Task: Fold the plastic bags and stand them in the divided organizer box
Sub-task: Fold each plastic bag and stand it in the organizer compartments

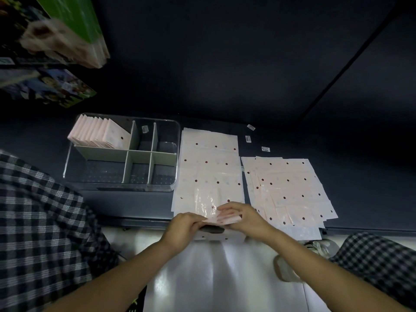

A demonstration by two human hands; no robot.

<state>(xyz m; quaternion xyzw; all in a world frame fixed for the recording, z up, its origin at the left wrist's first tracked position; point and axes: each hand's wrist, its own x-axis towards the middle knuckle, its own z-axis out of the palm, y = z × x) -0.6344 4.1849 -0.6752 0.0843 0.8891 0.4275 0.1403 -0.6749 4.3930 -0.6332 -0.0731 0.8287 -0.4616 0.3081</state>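
A pale pink plastic bag [221, 218] with dark red dots, partly folded, is held at the near end of a flat pile of the same bags [209, 167]. My left hand [185, 226] pinches its left edge and my right hand [240, 216] grips its right side, fingers curled over it. A second, fanned pile of bags [290, 188] lies to the right. The clear organizer box [177, 140] with grey dividers stands at the left; several folded bags [99, 134] stand upright in its far left compartment.
Three small barcode stickers [248, 138] lie on the dark table beyond the piles. Stacked colourful packages [65, 34] sit at the far left. A white surface [225, 273] lies below my hands, and my checked sleeves frame both sides.
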